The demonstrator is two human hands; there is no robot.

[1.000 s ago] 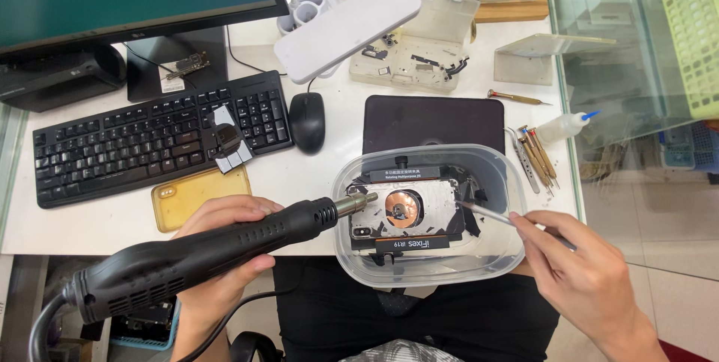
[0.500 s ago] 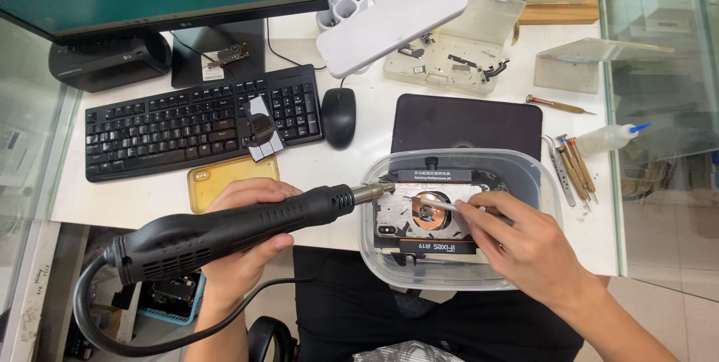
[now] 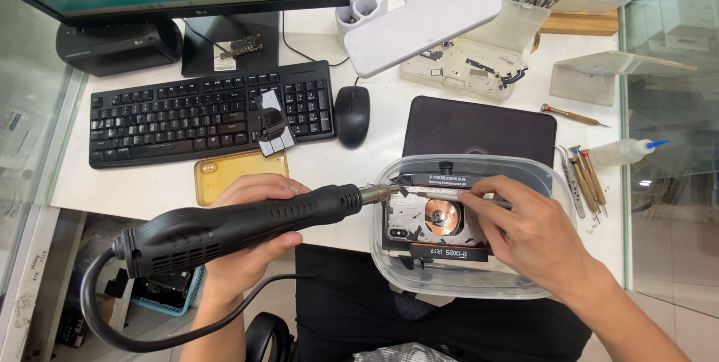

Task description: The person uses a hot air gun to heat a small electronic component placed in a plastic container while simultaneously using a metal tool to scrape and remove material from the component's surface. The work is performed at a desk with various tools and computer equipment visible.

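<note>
My left hand (image 3: pixel 251 246) grips a black hot-air gun (image 3: pixel 225 227), its metal nozzle pointing right over the rim of a clear plastic tub (image 3: pixel 464 283). Inside the tub a phone back with a round copper coil (image 3: pixel 442 217) sits clamped in a black fixture. My right hand (image 3: pixel 528 235) reaches over the tub and holds a thin metal tool (image 3: pixel 464 196), its tip near the nozzle at the phone's upper left.
A black keyboard (image 3: pixel 180 119), a mouse (image 3: pixel 351 116), a yellow phone case (image 3: pixel 238 172) and a black mat (image 3: pixel 479 130) lie on the white desk. Screwdrivers (image 3: pixel 584 171) and a squeeze bottle (image 3: pixel 622 152) lie at the right. A monitor and a white lamp stand behind.
My right hand moved left from the tub's right edge to over the phone, bringing the thin tool to the nozzle. The view shifted, so the desk appears further right.
</note>
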